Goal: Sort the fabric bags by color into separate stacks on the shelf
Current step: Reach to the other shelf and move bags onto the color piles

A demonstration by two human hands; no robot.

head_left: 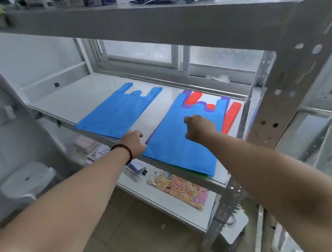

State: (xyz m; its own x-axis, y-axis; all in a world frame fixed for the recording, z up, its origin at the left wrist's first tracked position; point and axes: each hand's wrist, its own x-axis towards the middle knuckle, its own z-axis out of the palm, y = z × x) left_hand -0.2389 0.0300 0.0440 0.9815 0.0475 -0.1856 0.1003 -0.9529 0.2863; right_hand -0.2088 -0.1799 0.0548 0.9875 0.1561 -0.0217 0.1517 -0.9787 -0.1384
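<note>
On the middle shelf (pixel 91 94) lie two groups of fabric bags. At the left is a neat stack of blue bags (pixel 118 113). At the right is a mixed pile topped by a blue bag (pixel 180 144), with purple (pixel 203 105), red (pixel 232 116) and green (pixel 200 174) bags showing under its edges. My left hand (pixel 134 143) is at the left edge of the top blue bag, fingers curled against it. My right hand (pixel 198 126) rests on the middle of that bag with its fingers curled; whether it pinches the fabric is hidden.
A perforated metal upright (pixel 278 105) stands close at the right of the pile. The upper shelf (pixel 152 17) hangs low overhead. A window (pixel 175 57) is behind. The lower shelf holds a cartoon-printed pouch (pixel 178 190) and papers. A white stool (pixel 26 180) stands at the left.
</note>
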